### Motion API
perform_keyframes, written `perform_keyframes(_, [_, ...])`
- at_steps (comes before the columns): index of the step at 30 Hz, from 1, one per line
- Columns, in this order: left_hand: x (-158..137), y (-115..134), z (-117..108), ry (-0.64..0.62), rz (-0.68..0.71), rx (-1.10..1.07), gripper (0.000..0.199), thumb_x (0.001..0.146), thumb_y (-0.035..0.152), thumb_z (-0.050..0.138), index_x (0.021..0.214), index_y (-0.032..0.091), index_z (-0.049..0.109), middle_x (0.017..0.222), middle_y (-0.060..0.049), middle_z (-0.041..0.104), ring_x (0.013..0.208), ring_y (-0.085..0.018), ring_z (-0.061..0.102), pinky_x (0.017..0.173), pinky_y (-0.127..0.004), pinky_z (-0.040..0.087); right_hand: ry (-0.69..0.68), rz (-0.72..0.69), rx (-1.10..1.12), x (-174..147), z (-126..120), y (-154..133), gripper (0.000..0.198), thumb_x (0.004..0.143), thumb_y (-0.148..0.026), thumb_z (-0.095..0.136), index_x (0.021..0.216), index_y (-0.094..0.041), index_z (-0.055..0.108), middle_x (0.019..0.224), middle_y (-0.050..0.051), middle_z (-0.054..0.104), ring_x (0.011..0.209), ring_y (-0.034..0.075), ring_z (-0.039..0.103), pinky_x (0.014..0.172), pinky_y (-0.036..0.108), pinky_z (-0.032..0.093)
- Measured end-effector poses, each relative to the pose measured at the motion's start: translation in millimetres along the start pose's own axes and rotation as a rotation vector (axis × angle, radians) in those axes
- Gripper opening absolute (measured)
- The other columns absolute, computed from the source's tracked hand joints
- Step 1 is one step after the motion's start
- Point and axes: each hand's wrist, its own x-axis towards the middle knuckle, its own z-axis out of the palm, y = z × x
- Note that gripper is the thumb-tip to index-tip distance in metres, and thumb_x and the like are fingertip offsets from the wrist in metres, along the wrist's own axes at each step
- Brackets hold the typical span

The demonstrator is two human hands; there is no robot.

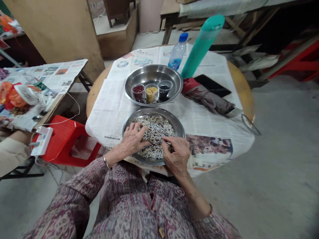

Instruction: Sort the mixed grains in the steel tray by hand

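Note:
In front of me a steel plate (pixel 178 124) holds a spread of mixed grains and beans (pixel 155 132), mostly white with dark, red and yellow ones. My left hand (pixel 133 138) lies over the plate's left side, fingers spread on the grains. Over the right side, my right hand (pixel 176 152) has its thumb and forefinger curled close together at the grains; anything between them is too small to make out. Just behind is a steel basin (pixel 154 71) with three clear cups: red beans (pixel 138 92), yellow grains (pixel 151 93) and black beans (pixel 163 91).
Behind the basin stand a blue-capped bottle (pixel 178 51) and a tall teal bottle (pixel 203 46). A folded umbrella (pixel 209 98) and a black tablet-like object (pixel 211 85) lie to the right. At left are a red stool (pixel 66 139), a power strip (pixel 42 141) and another person's sleeve (pixel 12 152).

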Motion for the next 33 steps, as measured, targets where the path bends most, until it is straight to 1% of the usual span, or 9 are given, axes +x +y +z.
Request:
perform_keyframes(2, [1.4,12.3,1.5,-0.068,0.115,-0.018,0.058,0.083,0.045,0.077,0.131,0.023,0.055,0.136,-0.013,0.051,0.120,-0.032,0.048,0.095,-0.046,0.050,0.046,0.029,0.024,-2.2,1.2,2.2,0.018,0.094,-0.026,0.052,0.094,-0.023,0.070,0.093,0.008,0.075,0.092,0.023,0.066,0.091,0.042,0.048])
perform_keyframes(6, [10.5,27.2,5.2,-0.264,0.385,-0.075,0.017,0.098,0.022,0.057,0.114,0.020,0.063,0.120,-0.008,0.058,0.109,-0.021,0.055,0.093,-0.032,0.049,0.178,-0.050,0.094,-5.7,5.1,8.4,0.013,0.091,-0.025,0.056,0.094,-0.024,0.069,0.091,0.006,0.073,0.091,0.022,0.065,0.090,0.042,0.049])
perform_keyframes(10, [25.8,19.3,2.7,-0.244,0.225,-0.068,0.024,0.100,0.009,0.042,0.110,0.016,0.063,0.111,-0.007,0.059,0.102,-0.018,0.057,0.087,-0.028,0.050,0.229,-0.164,0.102,-5.7,9.6,12.7,0.006,0.088,-0.019,0.062,0.088,-0.023,0.067,0.083,0.001,0.072,0.083,0.019,0.064,0.092,0.041,0.047])
perform_keyframes(13, [41.4,10.7,-0.5,-0.141,0.125,-0.047,0.020,0.101,0.019,0.048,0.115,0.017,0.062,0.121,-0.009,0.056,0.113,-0.023,0.053,0.095,-0.036,0.049,0.228,-0.154,0.071,-6.1,11.8,13.5,0.007,0.089,-0.019,0.061,0.088,-0.023,0.066,0.081,0.001,0.072,0.081,0.018,0.064,0.093,0.040,0.046])
perform_keyframes(19, [73.9,24.2,12.2,-0.173,0.263,-0.032,0.069,0.086,0.053,0.071,0.141,0.017,0.048,0.144,-0.015,0.045,0.133,-0.034,0.041,0.110,-0.051,0.036,0.267,0.017,0.143,-9.5,14.9,13.9,0.021,0.097,-0.023,0.045,0.101,-0.024,0.066,0.086,0.003,0.069,0.088,0.021,0.062,0.089,0.039,0.046])
perform_keyframes(23, [78.4,39.4,22.4,-0.230,0.369,-0.054,0.042,0.088,0.042,0.067,0.123,0.020,0.062,0.132,-0.010,0.056,0.122,-0.028,0.049,0.105,-0.044,0.038,0.278,0.044,0.140,-9.6,15.8,13.8,0.018,0.096,-0.024,0.045,0.097,-0.023,0.063,0.089,0.004,0.067,0.089,0.021,0.059,0.085,0.038,0.045])
perform_keyframes(27, [61.3,34.1,15.7,-0.281,0.408,-0.024,0.015,0.088,0.023,0.061,0.101,0.020,0.068,0.108,-0.006,0.066,0.108,-0.025,0.054,0.099,-0.043,0.038,0.252,-0.016,0.107,-8.5,14.9,13.2,0.017,0.092,-0.018,0.047,0.089,-0.023,0.062,0.083,0.002,0.068,0.081,0.019,0.060,0.088,0.039,0.045])
perform_keyframes(30, [43.8,15.8,4.1,-0.220,0.307,-0.009,0.015,0.088,0.014,0.056,0.094,0.022,0.069,0.104,-0.004,0.065,0.105,-0.024,0.054,0.099,-0.043,0.038,0.248,-0.061,0.080,-7.8,14.5,13.6,0.017,0.090,-0.014,0.048,0.086,-0.023,0.062,0.079,0.000,0.068,0.077,0.018,0.062,0.089,0.039,0.046])
perform_keyframes(33, [34.0,-2.6,-3.4,-0.085,0.086,-0.026,0.017,0.092,0.015,0.055,0.101,0.022,0.067,0.114,-0.006,0.061,0.109,-0.023,0.052,0.097,-0.040,0.042,0.263,-0.098,0.074,-7.3,15.0,14.4,0.017,0.089,-0.012,0.050,0.085,-0.023,0.062,0.077,-0.001,0.069,0.077,0.018,0.063,0.090,0.039,0.046])
